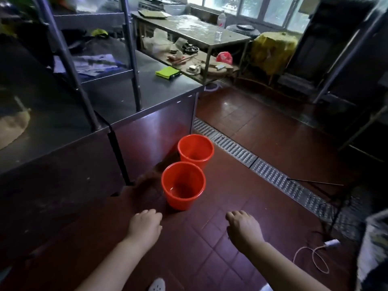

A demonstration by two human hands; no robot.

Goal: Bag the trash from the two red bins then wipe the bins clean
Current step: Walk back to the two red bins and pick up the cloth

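The near red bin [183,185] is covering the lower front of the far red bin [195,149] behind it. The fingertips of the left hand [144,224] and the right hand [243,226] are curling down out of sight, and the bottom edge is cutting both forearms off. A white shoe [157,285] is showing only in part at that edge.

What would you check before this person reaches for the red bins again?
1. Both hands free: left hand and right hand hold nothing: ok.
2. Near red bin upright, no trash visible inside: ok.
3. Far red bin upright, no trash visible inside: ok.
4. Bins wiped clean: cannot tell.
5. Wiping cloth within reach: green cloth lies away on the counter: not ok.
6. White cable on the floor beside the right arm: not ok.
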